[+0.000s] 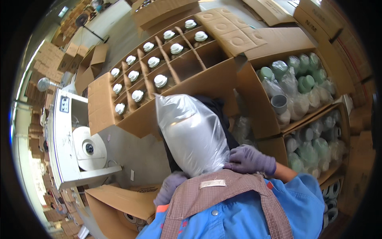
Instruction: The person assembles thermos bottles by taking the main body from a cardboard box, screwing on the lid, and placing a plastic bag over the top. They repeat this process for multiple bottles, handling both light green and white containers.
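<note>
A clear plastic bag (pixel 215 139) wraps a large, smooth white rounded object (pixel 185 139) in front of my body, above my lap. What kind of object it is, I cannot tell. My right hand (pixel 250 159), in a purple-grey glove, has its fingers bent against the bag's lower right edge and grips the plastic. On the other side, my left hand (pixel 172 186) in a matching glove is close to the bag's lower left, partly behind my checked apron (pixel 223 179). Its fingers are mostly hidden.
Beyond the bag stands a divided carton (pixel 179 89) holding several white-capped bottles. At right, one open carton (pixel 258 95) holds pale green and grey cups, another (pixel 280 153) wrapped containers. A white machine (pixel 65 151) with a round disc is at left; an open carton (pixel 115 199) sits lower left.
</note>
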Action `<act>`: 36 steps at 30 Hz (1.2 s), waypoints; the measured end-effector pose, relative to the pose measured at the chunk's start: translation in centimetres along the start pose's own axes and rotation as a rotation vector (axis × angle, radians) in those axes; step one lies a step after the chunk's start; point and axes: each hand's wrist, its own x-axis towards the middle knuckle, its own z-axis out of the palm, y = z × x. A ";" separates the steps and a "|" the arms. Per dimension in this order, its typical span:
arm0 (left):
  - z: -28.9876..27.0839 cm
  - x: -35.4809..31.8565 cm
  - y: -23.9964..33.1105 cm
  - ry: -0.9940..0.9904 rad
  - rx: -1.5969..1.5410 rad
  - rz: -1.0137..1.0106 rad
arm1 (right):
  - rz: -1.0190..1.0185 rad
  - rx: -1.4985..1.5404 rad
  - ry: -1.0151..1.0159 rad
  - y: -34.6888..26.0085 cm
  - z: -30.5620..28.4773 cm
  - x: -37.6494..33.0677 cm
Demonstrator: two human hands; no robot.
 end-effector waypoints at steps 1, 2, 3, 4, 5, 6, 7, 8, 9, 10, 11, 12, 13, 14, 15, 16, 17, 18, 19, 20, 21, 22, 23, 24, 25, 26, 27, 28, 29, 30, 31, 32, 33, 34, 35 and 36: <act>0.7 -0.5 0.1 -0.051 0.031 -0.056 | 0.147 0.219 0.122 0.4 -1.1 0.3; 1.0 -1.0 0.3 -0.094 0.069 -0.106 | 0.301 0.440 0.261 0.9 -2.9 1.3; 1.0 -1.1 0.5 -0.113 0.100 -0.138 | 0.332 0.444 0.469 1.4 -4.6 3.1; 1.2 -1.7 1.1 -0.099 0.116 -0.181 | 0.248 0.363 0.511 2.4 -5.2 5.4; 0.8 -1.4 1.7 -0.100 0.139 -0.197 | 0.207 0.391 0.391 3.5 -5.4 7.7; 0.6 -1.4 2.3 -0.092 0.146 -0.219 | 0.349 0.632 0.027 0.5 -8.3 8.8; -0.2 -0.6 3.2 -0.102 0.170 -0.214 | 0.333 0.668 -0.028 2.5 -7.1 10.1; -0.7 -0.2 4.0 -0.106 0.185 -0.222 | 0.401 0.686 -0.076 2.5 -7.4 10.5; -1.3 0.3 4.7 -0.099 0.199 -0.229 | 0.437 0.863 -0.091 1.6 -8.1 9.8; -1.7 0.9 5.5 -0.092 0.204 -0.225 | 0.388 0.917 -0.083 1.6 -7.4 9.3; -2.3 1.8 6.4 -0.075 0.203 -0.208 | 0.364 0.868 -0.044 2.5 -8.0 7.8; -3.0 2.8 7.0 -0.048 0.167 -0.184 | 0.348 0.818 -0.012 1.7 -9.4 5.2; -3.7 3.9 7.6 -0.011 0.111 -0.152 | 0.339 0.920 0.081 1.8 -10.0 2.7; -4.2 5.1 8.0 0.027 -0.040 -0.102 | 0.329 1.019 0.178 2.0 -10.7 -0.2; -4.6 6.2 8.3 0.064 -0.192 -0.050 | 0.391 1.003 0.291 1.9 -11.8 -3.2; -5.0 7.3 8.6 0.114 -0.350 -0.014 | 0.442 1.061 0.426 1.2 -13.2 -6.2; -6.1 8.8 8.9 0.054 -0.347 0.032 | 0.441 1.057 0.609 1.6 -14.1 -9.0; -6.8 10.2 9.4 0.060 -0.260 0.084 | 0.434 1.033 0.780 2.1 -14.9 -11.5; -7.4 11.7 10.0 0.056 -0.233 0.087 | 0.451 0.912 0.984 3.4 -15.0 -13.7; -8.0 13.2 10.5 0.049 -0.205 0.095 | 0.463 0.777 1.187 4.8 -15.2 -15.5; -8.5 14.6 11.2 0.080 -0.226 0.121 | 0.475 0.695 1.320 6.1 -15.7 -16.7; -9.2 16.0 11.1 0.108 -0.093 0.221 | 0.479 0.619 1.440 7.6 -16.4 -17.3; -10.0 17.6 11.6 0.151 0.000 0.268 | 0.523 0.494 1.506 9.8 -16.8 -17.8; -10.9 19.1 12.2 0.194 0.095 0.314 | 0.566 0.368 1.568 12.8 -17.1 -17.9; -11.7 20.6 12.8 0.273 0.165 0.355 | 0.604 0.240 1.629 16.2 -17.2 -18.0; -12.5 22.1 13.4 0.333 0.192 0.368 | 0.640 0.140 1.625 20.0 -17.0 -18.2; -13.3 23.8 13.4 0.386 0.265 0.398 | 0.677 0.042 1.619 24.6 -16.4 -18.5; -14.2 25.4 13.1 0.443 0.336 0.425 | 0.710 -0.057 1.607 27.7 -16.3 -18.2; -15.1 27.1 12.9 0.501 0.419 0.451 | 0.725 0.128 1.595 30.4 -15.9 -18.3; -15.9 28.3 12.5 0.565 0.510 0.455 | 0.727 0.326 1.557 32.9 -15.6 -17.3; -16.8 29.7 12.0 0.565 0.588 0.434 | 0.741 0.515 1.522 34.0 -15.4 -16.9; -17.2 31.0 11.4 0.580 0.620 0.366 | 0.716 0.614 1.513 35.3 -15.6 -16.7; -17.7 32.4 10.8 0.582 0.660 0.349 | 0.689 0.712 1.504 36.7 -16.2 -16.5; -18.0 33.8 10.1 0.583 0.698 0.330 | 0.662 0.810 1.491 38.2 -16.8 -16.4; -18.0 35.2 9.5 0.548 0.734 0.307 | 0.717 0.778 1.454 39.1 -17.7 -16.7; -17.9 36.5 9.3 0.491 0.726 0.296 | 0.778 0.766 1.356 39.8 -18.5 -17.5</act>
